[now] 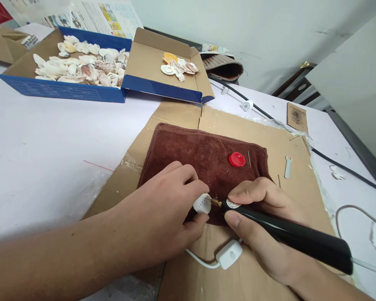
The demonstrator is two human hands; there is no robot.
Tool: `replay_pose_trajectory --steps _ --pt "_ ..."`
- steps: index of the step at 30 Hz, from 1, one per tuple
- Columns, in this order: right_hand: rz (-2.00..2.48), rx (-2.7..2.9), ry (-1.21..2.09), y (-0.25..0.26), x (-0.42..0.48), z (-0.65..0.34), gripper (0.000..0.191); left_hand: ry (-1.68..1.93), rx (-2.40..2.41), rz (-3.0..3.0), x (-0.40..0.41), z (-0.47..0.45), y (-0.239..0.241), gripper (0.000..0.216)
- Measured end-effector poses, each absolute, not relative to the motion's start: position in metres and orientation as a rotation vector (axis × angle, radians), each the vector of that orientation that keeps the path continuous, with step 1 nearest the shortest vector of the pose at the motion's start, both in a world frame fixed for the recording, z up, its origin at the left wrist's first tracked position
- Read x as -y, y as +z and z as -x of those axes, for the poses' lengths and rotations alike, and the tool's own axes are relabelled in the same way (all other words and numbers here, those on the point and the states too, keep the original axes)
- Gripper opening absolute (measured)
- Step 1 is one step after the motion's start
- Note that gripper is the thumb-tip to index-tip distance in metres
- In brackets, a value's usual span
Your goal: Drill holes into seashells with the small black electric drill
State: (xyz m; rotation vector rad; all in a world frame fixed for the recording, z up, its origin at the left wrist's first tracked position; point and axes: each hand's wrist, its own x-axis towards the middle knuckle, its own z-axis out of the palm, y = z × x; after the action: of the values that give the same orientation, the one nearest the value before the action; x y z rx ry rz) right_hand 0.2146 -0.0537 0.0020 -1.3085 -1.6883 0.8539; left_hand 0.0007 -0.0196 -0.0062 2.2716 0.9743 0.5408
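Note:
Between the thumb and fingers of my left hand is a small white shell with several dark dots or holes in its face. My right hand grips a black pen-style rotary drill, its brass chuck pointing left. The thin bit meets the shell near its right edge; whether it has gone through I cannot tell. Both hands are over a folded brown towel. A red bottle cap lies on the towel, with a thin metal pin beside it.
Under the towel lies a cardboard sheet, with a small wrench at right. A white inline cord switch sits near my wrists. At the back, a blue box holds many shells; its lid holds several more. A black cable runs behind.

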Motion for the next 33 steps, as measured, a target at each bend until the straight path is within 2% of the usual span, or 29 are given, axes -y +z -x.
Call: replay_pose_trajectory --steps 3,33 --pt "1.309 1.677 0.852 0.0002 0.0533 -0.2141 0.016 0.566 -0.991 -2.304 0.0198 -0.0017 -0.0071 0.004" --pt "1.341 1.790 0.786 0.0031 0.0522 -0.2085 0.022 0.556 -0.972 -2.377 0.0206 -0.0040 -0.0050 0.011"
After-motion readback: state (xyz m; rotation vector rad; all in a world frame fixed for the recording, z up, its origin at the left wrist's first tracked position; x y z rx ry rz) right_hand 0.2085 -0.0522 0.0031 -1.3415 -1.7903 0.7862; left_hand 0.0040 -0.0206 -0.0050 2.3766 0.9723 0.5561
